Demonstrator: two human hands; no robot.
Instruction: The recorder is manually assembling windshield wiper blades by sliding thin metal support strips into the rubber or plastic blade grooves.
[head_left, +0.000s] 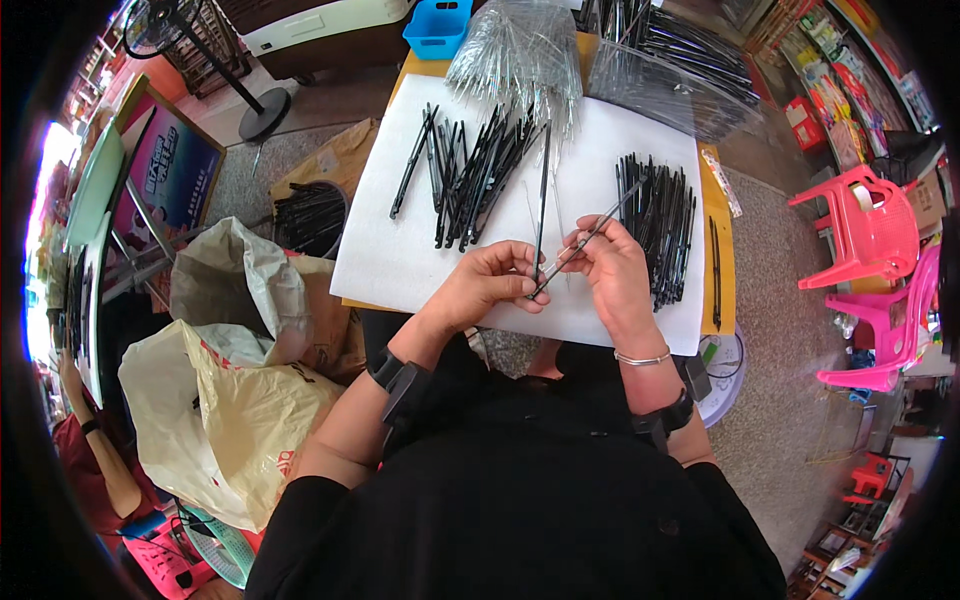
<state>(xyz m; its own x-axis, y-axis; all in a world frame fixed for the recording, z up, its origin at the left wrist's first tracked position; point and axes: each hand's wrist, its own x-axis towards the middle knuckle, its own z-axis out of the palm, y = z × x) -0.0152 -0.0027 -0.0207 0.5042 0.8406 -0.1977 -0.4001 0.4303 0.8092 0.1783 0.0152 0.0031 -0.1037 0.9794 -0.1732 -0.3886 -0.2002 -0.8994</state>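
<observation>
My left hand (500,284) is closed, fingers pinching the lower end of a thin black rod (544,195) that points away from me. My right hand (612,268) is closed as well, with its fingertips on a second thin black rod (604,222), held slantwise. The near ends of both rods meet close to my left fingertips; whether they are joined I cannot tell. Under my hands is a white sheet (380,265). A loose pile of black rods with small fittings (470,180) lies beyond my left hand. A neater stack of black rods (665,235) lies right of my right hand.
Thin silvery wires in a clear plastic bag (515,60) lie at the far edge, beside a blue basket (437,30). More black rods in clear plastic (680,70) lie far right. Large sacks (215,400) stand left; pink chairs (865,225) stand right. Another person's arm (105,460) shows far left.
</observation>
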